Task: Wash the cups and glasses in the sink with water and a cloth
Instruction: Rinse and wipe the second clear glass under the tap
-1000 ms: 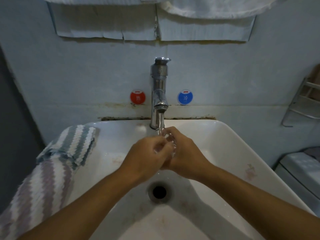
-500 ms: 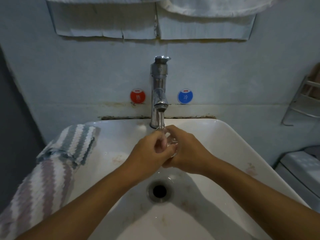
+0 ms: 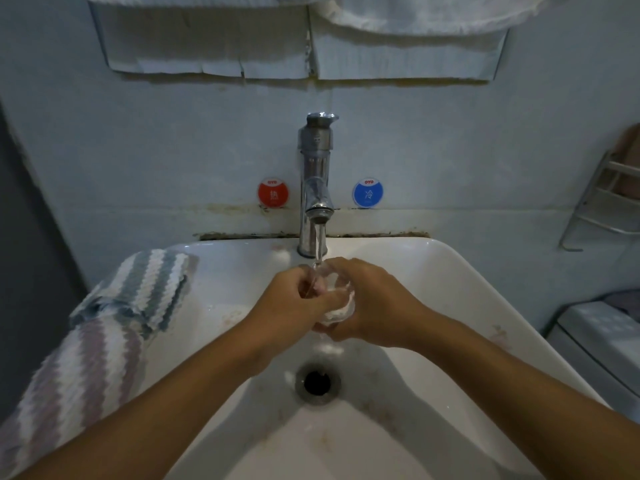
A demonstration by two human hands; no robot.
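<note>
Both hands meet over the middle of the sink basin, right under the tap. Right hand is curled round a small clear glass, gripping it from the right side and underneath. Left hand has fingers bent against the glass's left side and rim, thumb pressed on its near wall; cannot tell if any fingers are inside it. Glass sits between the two palms, held above the basin floor, not touching it; exact tilt unclear, too much of it is covered. Water stream runs from the chrome tap and lands at the glass rim by the left hand's knuckles. Drain is directly below the hands, nearer the camera. White sink has some brownish stains on its inner walls. Striped cloth in grey, white and mauve is draped over the sink's left rim, well apart from the hands, untouched. Red round sticker on the wall left of the tap, blue round sticker right of it. Metal wall rack at the far right edge. White towels hang along the top edge above a mirror or panel, lower border only visible.
</note>
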